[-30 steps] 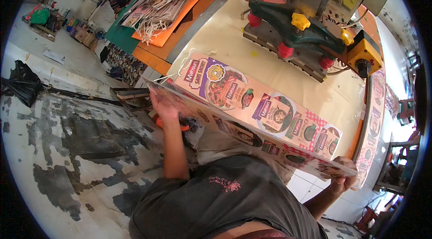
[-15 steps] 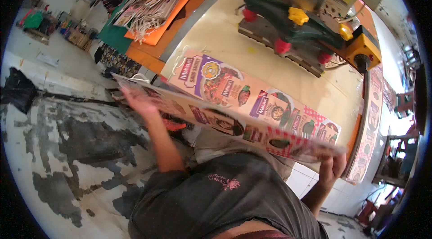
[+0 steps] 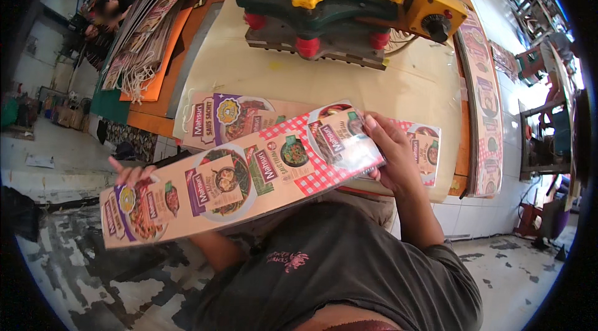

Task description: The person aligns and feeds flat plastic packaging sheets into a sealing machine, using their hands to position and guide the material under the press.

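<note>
The printed strip [image 3: 243,172], a second ago flat on the table [image 3: 398,81], is now lifted off it, tilted. Left hand [image 3: 132,175] at eight o'clock and right hand [image 3: 389,150] at three clamp its ends.

Pale worn bench [image 3: 411,81] at centre, carrying a green machine [image 3: 324,7] with yellow knobs and red feet at its far side. Concrete floor [image 3: 75,268], grey and badly stained, near left. White tiled wall [image 3: 498,206] below the bench, right. Metal racks [image 3: 542,138] far right. Bright daylight.
</note>
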Tool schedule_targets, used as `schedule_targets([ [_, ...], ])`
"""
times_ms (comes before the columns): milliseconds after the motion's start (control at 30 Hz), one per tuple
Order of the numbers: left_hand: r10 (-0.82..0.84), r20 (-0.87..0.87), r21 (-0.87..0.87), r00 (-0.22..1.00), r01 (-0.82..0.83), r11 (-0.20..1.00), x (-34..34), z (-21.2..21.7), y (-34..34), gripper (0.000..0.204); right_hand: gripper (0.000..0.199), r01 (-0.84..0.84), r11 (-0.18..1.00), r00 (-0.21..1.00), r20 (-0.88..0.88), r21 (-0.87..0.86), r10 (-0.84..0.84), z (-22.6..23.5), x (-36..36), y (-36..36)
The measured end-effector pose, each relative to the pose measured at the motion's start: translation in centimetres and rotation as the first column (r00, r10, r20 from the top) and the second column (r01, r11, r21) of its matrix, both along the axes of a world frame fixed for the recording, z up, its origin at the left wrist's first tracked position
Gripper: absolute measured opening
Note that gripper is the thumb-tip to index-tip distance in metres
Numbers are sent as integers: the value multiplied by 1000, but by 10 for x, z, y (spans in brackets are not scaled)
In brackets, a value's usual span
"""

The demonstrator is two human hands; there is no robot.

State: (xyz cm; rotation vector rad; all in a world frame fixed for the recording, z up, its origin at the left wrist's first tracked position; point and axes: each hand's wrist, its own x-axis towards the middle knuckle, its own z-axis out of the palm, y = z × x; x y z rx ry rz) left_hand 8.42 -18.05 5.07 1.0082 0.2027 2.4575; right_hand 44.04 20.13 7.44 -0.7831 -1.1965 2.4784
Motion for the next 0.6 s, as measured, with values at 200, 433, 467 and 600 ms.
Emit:
schedule_targets([
  [200,162,-337,181,927,-105,978,21,35,10,32,51,94,993,989,-105,-77,-101,-1,-9,3],
  [433,365,-345,310,865,-262,914,82,51,45,12,46,1,636,998,37,771,-46,-9,-25,-19],
  [467,390,-384,280,837,-297,913,89,50,43,9,50,-72,384,985,126,921,-117,-4,-26,-22],
  [600,352,-559,256,750,-248,934,86,49,46,2,52,-200,-119,961,171,972,-219,5,-38,-29],
])
